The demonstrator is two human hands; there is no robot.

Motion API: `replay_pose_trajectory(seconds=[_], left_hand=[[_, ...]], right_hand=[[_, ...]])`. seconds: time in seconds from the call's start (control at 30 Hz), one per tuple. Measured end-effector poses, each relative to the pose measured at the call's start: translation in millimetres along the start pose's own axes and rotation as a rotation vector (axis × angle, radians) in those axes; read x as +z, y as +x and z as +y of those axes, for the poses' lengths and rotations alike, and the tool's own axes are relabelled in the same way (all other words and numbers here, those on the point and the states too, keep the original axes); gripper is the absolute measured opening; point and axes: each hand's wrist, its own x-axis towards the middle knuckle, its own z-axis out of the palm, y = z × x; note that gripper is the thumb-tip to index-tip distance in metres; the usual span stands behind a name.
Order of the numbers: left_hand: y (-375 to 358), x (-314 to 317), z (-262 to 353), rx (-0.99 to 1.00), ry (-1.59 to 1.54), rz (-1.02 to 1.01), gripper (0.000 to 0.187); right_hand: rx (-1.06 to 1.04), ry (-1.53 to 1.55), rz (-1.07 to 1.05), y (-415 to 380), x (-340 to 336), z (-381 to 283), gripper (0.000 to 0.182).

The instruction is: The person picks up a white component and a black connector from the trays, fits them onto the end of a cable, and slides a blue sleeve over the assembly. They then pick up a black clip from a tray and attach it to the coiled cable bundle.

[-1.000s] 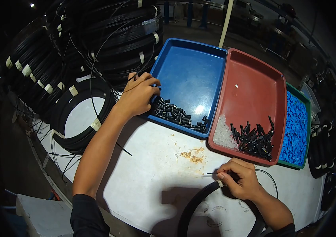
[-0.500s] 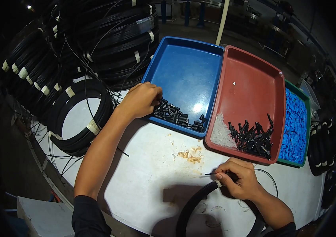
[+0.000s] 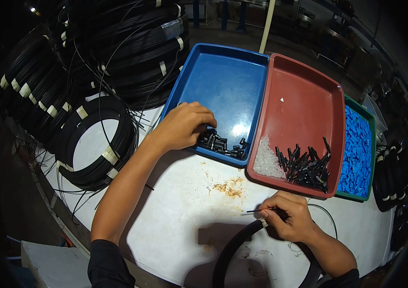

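My left hand (image 3: 187,126) reaches into the near left part of the blue tray (image 3: 230,54). Its fingers are curled down at the pile of small black plastic caps (image 3: 224,144), and whether a cap is between the fingertips is hidden. Lower right, my right hand (image 3: 288,217) pinches a thin black cable (image 3: 253,211), whose end sticks out to the left past the thumb. Just under that hand is a thick black coil of cable (image 3: 235,245), bound with a pale tape band (image 3: 264,222).
A red tray (image 3: 305,96) holds clear pieces (image 3: 267,161) and black pointed parts (image 3: 307,165). Beside it, a green tray (image 3: 373,144) holds blue pieces (image 3: 356,153). Taped cable coils (image 3: 93,144) lie left, with tall stacks (image 3: 132,53) behind. Brown crumbs (image 3: 229,188) dot the white table (image 3: 175,216).
My left hand has shifted right across the black caps, its fingers now deeper over the pile. My right hand keeps its pinch on the cable in nearly the same place.
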Motion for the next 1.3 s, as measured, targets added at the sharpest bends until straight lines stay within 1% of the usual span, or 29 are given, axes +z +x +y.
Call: replay_pose_trajectory(seconds=[0.03,0.07,0.1,0.17,0.2,0.23,0.3,0.33,0.47,0.53,0.57,0.67,0.7,0.77,0.8,0.87,0.9,0.97,1.0,1.07,1.17,1.2,1.23,1.3], left_hand=[[2,3,5,0.055,-0.028,-0.006,0.018],[4,3,10,0.047,-0.054,-0.072,0.018],[6,2,14,0.046,-0.055,-0.073,0.018],[10,1,18,-0.019,-0.027,-0.236,0.015],[11,5,11,-0.034,-0.035,-0.196,0.012],[12,5,5,-0.033,-0.035,-0.196,0.012],[11,6,-2,-0.037,0.017,-0.037,0.015],[12,6,-1,-0.072,-0.041,-0.022,0.020],[12,5,7,-0.090,0.000,-0.045,0.022],[14,7,13,-0.014,-0.106,-0.063,0.020],[15,7,17,-0.015,-0.106,-0.064,0.020],[21,10,26,0.051,-0.094,-0.179,0.019],[23,12,27,0.050,-0.095,-0.178,0.019],[28,16,28,0.040,-0.010,-0.287,0.020],[29,19,26,0.040,-0.011,-0.286,0.020],[31,23,24,0.007,0.023,-0.192,0.022],[32,24,25,0.007,0.023,-0.193,0.022],[33,24,31,0.007,-0.128,-0.126,0.024],[33,25,34,0.007,-0.128,-0.127,0.024],[34,27,39,0.119,-0.121,-0.067,0.025],[35,33,41,0.140,-0.141,-0.120,0.025],[35,35,38,0.159,-0.145,-0.100,0.020],[36,33,37,0.162,-0.146,-0.097,0.020],[35,30,32,0.105,-0.079,-0.124,0.015]], right_hand=[[-0.002,0.002,-0.004,0,0,0,0.005],[0.000,0.002,-0.004,0,0,1,0.005],[-0.003,0.003,-0.001,0,1,0,0.005],[-0.004,0.003,0.002,0,1,1,0.005],[-0.001,0.005,0.000,0,1,1,0.005],[0.002,0.007,-0.001,0,0,1,0.005],[-0.006,0.007,-0.004,0,0,1,0.005],[-0.015,0.008,-0.011,1,-1,1,0.005],[-0.020,0.013,-0.014,0,-1,2,0.005],[-0.004,0.013,-0.014,0,-1,2,0.005],[-0.004,0.014,-0.016,0,-1,3,0.005],[-0.011,0.007,-0.013,1,-1,2,0.005],[-0.003,0.008,-0.015,1,-1,2,0.005],[0.006,0.007,-0.018,1,-1,1,0.005],[0.003,0.008,-0.015,1,-1,2,0.005],[0.000,0.010,-0.010,1,-1,2,0.005],[-0.007,0.008,-0.010,1,-1,2,0.005],[-0.014,0.008,-0.010,1,-1,2,0.005],[-0.013,0.012,-0.013,1,-2,2,0.006],[-0.011,0.018,-0.017,1,-2,2,0.006],[-0.001,0.009,-0.030,1,-2,2,0.007],[-0.006,0.019,-0.025,1,-2,1,0.008],[-0.009,0.027,-0.018,1,-2,1,0.008],[-0.025,0.023,-0.011,2,-2,2,0.008]])
